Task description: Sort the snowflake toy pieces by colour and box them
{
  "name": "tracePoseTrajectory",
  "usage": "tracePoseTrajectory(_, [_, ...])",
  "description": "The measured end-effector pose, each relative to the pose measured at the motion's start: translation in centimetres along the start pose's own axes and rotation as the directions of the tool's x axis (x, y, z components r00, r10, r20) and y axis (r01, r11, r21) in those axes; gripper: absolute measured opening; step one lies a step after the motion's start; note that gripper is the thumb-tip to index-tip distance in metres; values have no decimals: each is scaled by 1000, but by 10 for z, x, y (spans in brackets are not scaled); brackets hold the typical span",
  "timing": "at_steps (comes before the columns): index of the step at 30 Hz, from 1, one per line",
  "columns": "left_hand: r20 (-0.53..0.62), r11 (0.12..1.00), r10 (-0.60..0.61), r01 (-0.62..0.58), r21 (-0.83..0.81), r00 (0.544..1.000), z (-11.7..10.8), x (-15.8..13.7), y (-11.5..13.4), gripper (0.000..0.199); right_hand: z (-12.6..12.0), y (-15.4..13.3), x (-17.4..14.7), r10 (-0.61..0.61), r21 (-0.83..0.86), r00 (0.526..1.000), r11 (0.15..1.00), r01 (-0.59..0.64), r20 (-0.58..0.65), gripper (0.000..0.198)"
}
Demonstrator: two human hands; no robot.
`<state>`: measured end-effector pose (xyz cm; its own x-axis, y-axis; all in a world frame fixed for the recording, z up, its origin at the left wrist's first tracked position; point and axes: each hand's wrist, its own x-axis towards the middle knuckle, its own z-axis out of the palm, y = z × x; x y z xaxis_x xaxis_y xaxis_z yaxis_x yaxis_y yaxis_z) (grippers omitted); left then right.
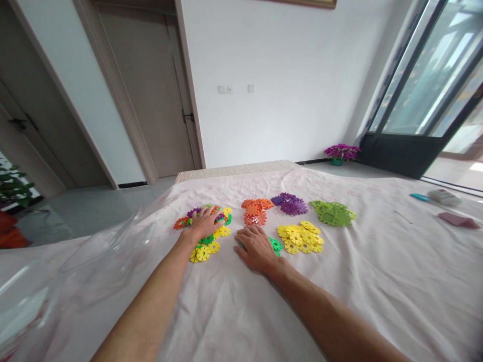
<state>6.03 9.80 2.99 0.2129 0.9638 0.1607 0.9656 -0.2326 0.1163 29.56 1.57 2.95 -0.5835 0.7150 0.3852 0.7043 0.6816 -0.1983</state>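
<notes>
My left hand (204,222) lies spread over a mixed heap of notched plastic discs (203,252) in yellow, green, orange and purple; its fingertips rest among them, and what lies under the palm is hidden. My right hand (256,247) rests low with its fingers stretched out over dark green discs (276,245), partly covering them. Just beyond its fingertips is a pile of orange discs (253,211). Yellow discs (301,237) are heaped to the right, purple discs (291,204) behind them, and light green pieces (334,214) farther right.
A pale, wrinkled cloth (377,281) covers the table. Clear plastic packaging (109,246) lies at the left. Near the right edge are a blue item (419,197), a whitish block (444,197) and a pink piece (458,220). Potted purple flowers (341,152) stand by the wall.
</notes>
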Motion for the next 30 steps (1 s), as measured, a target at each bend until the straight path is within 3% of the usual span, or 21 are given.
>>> tracePoseTrajectory(7, [-154, 999, 7, 1, 49, 988, 0, -54, 12, 44, 0, -3, 0, -29, -36, 1000, 999, 29, -3, 18])
tracePoseTrajectory(12, [-247, 1000, -12, 17, 17, 969, -13, -91, 21, 35, 2, -9, 1, -70, -41, 997, 997, 69, -16, 21])
tracePoseTrajectory(17, [-346, 984, 1, -62, -167, 938, -26, -111, 14, 37, 4, -13, 3, -74, -35, 997, 997, 73, -33, 23])
tracePoseTrajectory(22, [-491, 919, -134, -78, -386, 861, -18, -115, -14, 47, 8, -17, 4, -78, -38, 996, 996, 77, -34, 30])
tracePoseTrajectory(26, [-571, 923, -278, 50, -381, 772, -10, -109, -33, 47, 13, -21, 3, -100, -39, 995, 994, 99, -20, 46])
tracePoseTrajectory(30, [-456, 909, -393, 263, -322, 798, -7, -96, -42, 50, 17, -22, 4, -116, -33, 993, 993, 115, -7, 54])
